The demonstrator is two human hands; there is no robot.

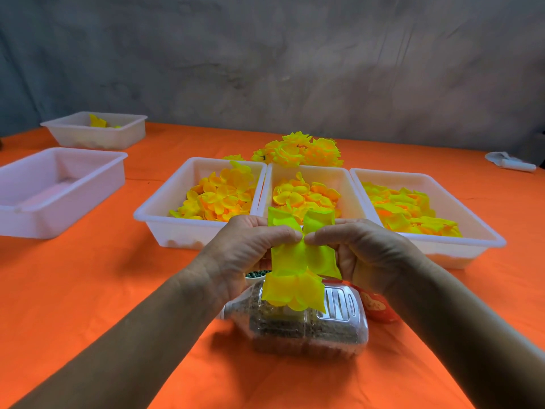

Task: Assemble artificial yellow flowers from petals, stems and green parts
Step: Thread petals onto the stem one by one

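Both hands hold one yellow petal piece (pixel 298 258) above the table's near middle. My left hand (pixel 250 246) pinches its centre from the left, and my right hand (pixel 362 249) pinches it from the right, thumbs nearly touching. The petal lobes spread up and down from the pinch. Any stem is hidden by the petals. Three white trays of loose yellow petals stand behind: left (pixel 159 219), middle (pixel 312 172) and right (pixel 472 246). Finished yellow flowers (pixel 300 150) lie in a heap beyond them.
A clear plastic bottle (pixel 300 329) filled with dark bits lies on its side under my hands, beside a small cup of green parts (pixel 257 274) and a red packet (pixel 379 305). Two white trays (pixel 59 184) (pixel 94 128) stand at left. A white object (pixel 510 162) lies far right.
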